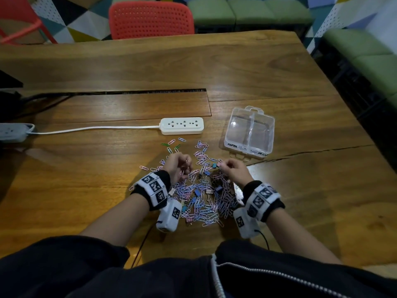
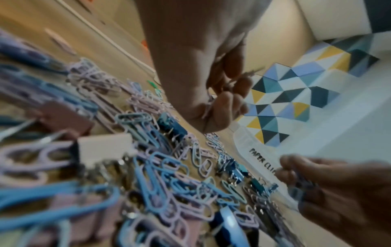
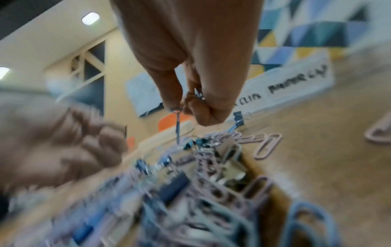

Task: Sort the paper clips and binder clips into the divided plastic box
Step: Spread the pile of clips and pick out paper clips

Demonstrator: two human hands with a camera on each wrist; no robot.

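Note:
A mixed pile (image 1: 202, 192) of pink and blue paper clips and small binder clips lies on the wooden table in front of me. My left hand (image 1: 185, 163) hovers over the pile's far left part; its curled fingers (image 2: 228, 102) hold a few paper clips. My right hand (image 1: 224, 166) is over the far right part and pinches a blue paper clip (image 3: 177, 128) that hangs down onto the heap. The clear divided plastic box (image 1: 250, 132) stands open beyond my right hand, with handwritten labels (image 2: 262, 160) on its front wall. Both its compartments look empty.
A white power strip (image 1: 182, 125) with its cord lies just beyond the pile, left of the box. Loose green and pink clips (image 1: 171, 145) lie scattered near it. A red chair (image 1: 150, 19) stands at the table's far edge. A grey power strip (image 1: 12, 132) sits at far left.

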